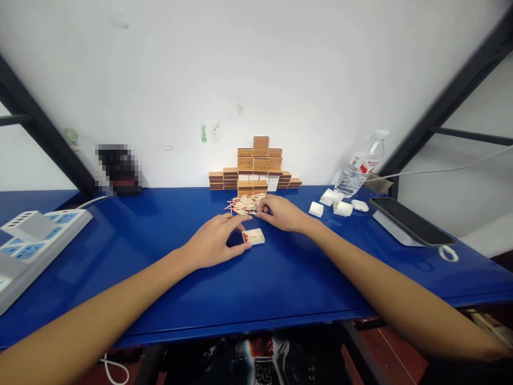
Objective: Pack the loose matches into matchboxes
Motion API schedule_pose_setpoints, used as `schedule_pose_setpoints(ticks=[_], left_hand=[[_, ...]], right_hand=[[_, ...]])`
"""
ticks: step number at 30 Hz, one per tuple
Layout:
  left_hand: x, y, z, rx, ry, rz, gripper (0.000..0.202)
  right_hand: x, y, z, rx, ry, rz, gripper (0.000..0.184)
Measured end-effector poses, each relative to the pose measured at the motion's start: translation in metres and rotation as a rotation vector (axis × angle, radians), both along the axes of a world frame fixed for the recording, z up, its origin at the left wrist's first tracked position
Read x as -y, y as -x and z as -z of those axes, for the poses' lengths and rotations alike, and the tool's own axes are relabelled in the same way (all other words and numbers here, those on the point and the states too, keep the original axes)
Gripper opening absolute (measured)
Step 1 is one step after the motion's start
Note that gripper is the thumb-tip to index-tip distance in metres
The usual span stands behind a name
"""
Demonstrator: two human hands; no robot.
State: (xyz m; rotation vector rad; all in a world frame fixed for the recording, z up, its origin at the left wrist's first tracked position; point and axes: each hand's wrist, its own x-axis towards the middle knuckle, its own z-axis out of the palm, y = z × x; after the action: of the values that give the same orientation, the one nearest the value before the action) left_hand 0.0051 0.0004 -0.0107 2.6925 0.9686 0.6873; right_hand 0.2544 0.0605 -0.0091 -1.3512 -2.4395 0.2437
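A small white matchbox tray [258, 240] lies on the blue table, partly filled with red-tipped matches. My left hand [214, 239] curves around its left end, with the thumb at the near side and fingers at the far side. Just beyond the tray is a loose pile of matches [246, 203]. My right hand [280, 212] reaches to that pile's right edge, its fingers bent and closed together. What lies between those fingertips is too small to make out.
Brown matchboxes [261, 152] stand stacked against the white wall behind the pile. On the right are several white trays [332, 197], an earbud case [359, 205], a water bottle [358, 168] and a propped phone [412, 220]. A power strip [44, 251] occupies the left side.
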Motion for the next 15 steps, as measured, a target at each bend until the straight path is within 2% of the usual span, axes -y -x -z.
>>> schedule_pose_setpoints(ticks=[10,15], left_hand=[[0.000,0.000,-0.002,-0.005,-0.003,-0.021,0.057],[-0.003,0.001,-0.002,-0.011,-0.010,-0.055,0.057]], right_hand=[[0.004,-0.027,-0.015,0.090,0.100,-0.036,0.013],[0.023,-0.021,-0.033,0.017,0.088,-0.098,0.011]])
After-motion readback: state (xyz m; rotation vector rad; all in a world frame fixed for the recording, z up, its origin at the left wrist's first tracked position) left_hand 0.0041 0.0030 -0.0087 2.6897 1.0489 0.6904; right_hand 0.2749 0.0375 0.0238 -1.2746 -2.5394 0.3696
